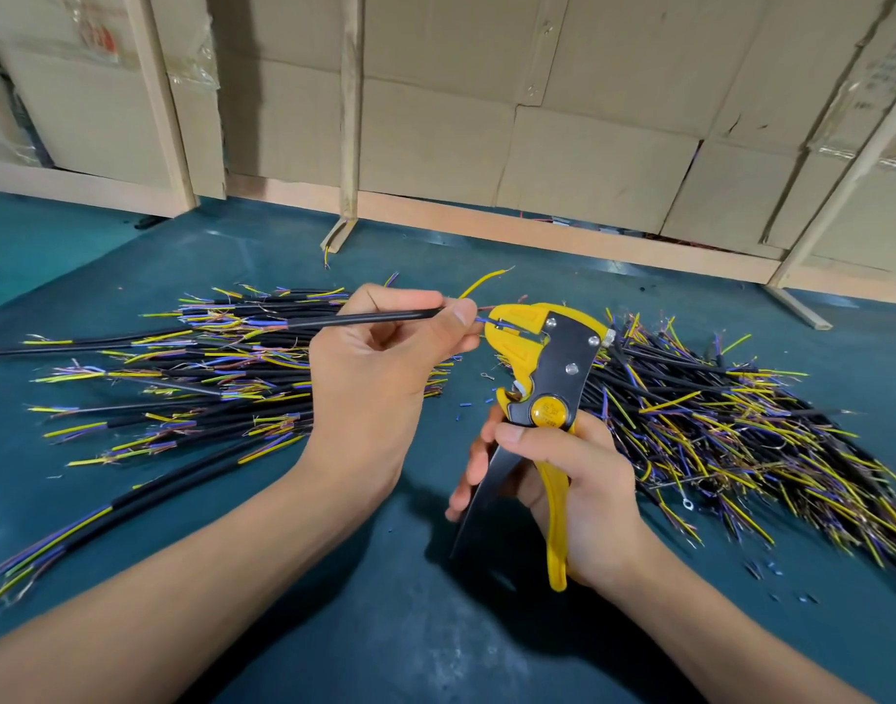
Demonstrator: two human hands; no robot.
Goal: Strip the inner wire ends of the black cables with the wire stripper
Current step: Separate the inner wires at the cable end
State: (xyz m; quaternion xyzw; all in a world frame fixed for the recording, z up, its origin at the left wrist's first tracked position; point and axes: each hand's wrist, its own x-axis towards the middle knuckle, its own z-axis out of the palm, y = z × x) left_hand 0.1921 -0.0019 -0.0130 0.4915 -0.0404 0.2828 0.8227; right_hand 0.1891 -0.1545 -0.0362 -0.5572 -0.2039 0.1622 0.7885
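My left hand [379, 368] pinches a black cable [364, 318] near its end, held level above the table. Its blue inner wire reaches into the yellow jaws of the wire stripper [542, 358]. A yellow inner wire [481, 282] curls up and away from the jaws. My right hand [572, 495] grips the stripper's handles, one yellow and one black, which stand spread apart. The stripper stands upright between two cable heaps.
A heap of black cables [207, 368] with yellow, blue and purple ends lies at the left, another heap [730, 439] at the right. Small insulation scraps [466, 406] dot the dark teal table mat [385, 627]. Cardboard boxes and wooden frames [537, 144] stand behind.
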